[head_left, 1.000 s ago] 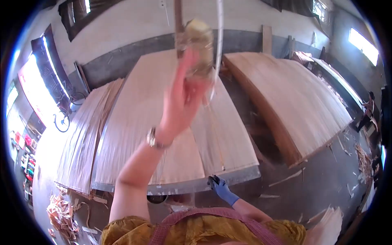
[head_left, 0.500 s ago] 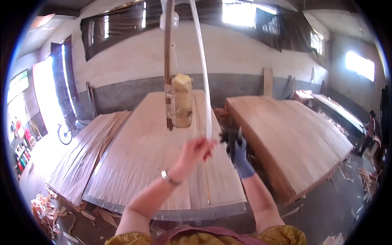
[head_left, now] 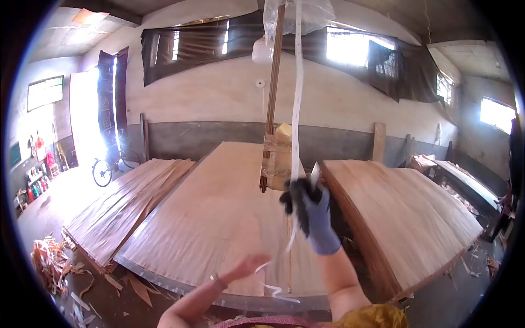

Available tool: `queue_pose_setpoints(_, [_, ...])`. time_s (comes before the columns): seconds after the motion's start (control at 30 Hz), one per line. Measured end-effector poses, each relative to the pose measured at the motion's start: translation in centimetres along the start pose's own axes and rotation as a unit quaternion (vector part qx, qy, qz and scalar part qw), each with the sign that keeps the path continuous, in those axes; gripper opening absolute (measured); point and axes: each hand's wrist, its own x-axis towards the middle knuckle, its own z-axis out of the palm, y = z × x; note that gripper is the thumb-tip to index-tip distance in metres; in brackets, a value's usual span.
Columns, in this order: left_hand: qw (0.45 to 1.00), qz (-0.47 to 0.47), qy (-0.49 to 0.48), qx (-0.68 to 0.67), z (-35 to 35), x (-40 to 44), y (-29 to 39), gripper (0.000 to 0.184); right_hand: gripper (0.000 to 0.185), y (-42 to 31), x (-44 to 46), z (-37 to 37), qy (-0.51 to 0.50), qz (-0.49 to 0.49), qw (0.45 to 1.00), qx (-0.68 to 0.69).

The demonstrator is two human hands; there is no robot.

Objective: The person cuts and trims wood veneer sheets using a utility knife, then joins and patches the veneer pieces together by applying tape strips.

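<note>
A long white strip of tape (head_left: 297, 109) hangs from above in front of me. My right hand (head_left: 311, 210), in a grey-blue glove with dark fingers, is closed around it, and a loose tail drops below. A pale, flat, blade-like piece (head_left: 315, 173) sticks up from the same hand; its kind is unclear. Lower and to the left, my bare left hand (head_left: 249, 266) is over the middle veneer stack (head_left: 202, 218), slightly blurred. At its fingertips is a thin curled white strip (head_left: 276, 290). Beside the hanging tape, a yellowish sponge-like block (head_left: 280, 161) is bound to a wooden stick (head_left: 276, 71).
Wood sheet stacks stand left (head_left: 126, 210) and right (head_left: 404, 224) of the middle one. Veneer scraps (head_left: 52, 265) litter the floor. A bicycle (head_left: 112, 164) stands by the bright doorway. Part of another person (head_left: 504, 210) shows at the far right.
My left hand has moved down toward me, away from the right hand, with a curled strip now at its fingers. My view has tilted up and turned left. The right hand stays at the tape.
</note>
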Motion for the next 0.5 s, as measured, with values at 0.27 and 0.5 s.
queue_pose_setpoints(0.27, [0.969, 0.124, -0.017, -0.212, 1.9, 2.8, 21.6, 0.055, 0.016, 9.0, -8.0, -0.2, 0.021, -0.141, 0.959, -0.246])
queue_pose_setpoints(0.5, [0.911, -0.039, 0.086, -0.4, 1.3, 1.9, 14.2, 0.055, 0.03, 12.0, -11.3, -0.1, 0.09, 0.09, 0.989, -0.075])
